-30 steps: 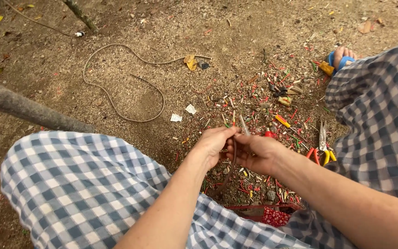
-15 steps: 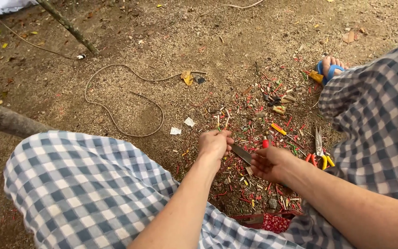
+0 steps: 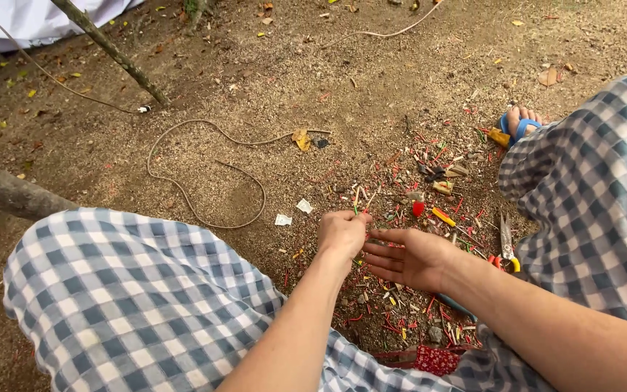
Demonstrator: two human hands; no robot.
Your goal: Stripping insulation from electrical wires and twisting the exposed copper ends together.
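Pinching thin wire [image 3: 358,205] in left grip [image 3: 340,234] (right grip [image 3: 408,258] open beside).

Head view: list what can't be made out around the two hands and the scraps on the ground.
- Left hand: fingertips pinch thin strands; too small to tell their kind.
- Right hand: open palm; whether anything lies in it is unclear.
- Cutters: handles partly hidden by the checked trouser leg.
- Red cloth: cut off by the bottom edge.
- Coloured scraps: too small to identify.
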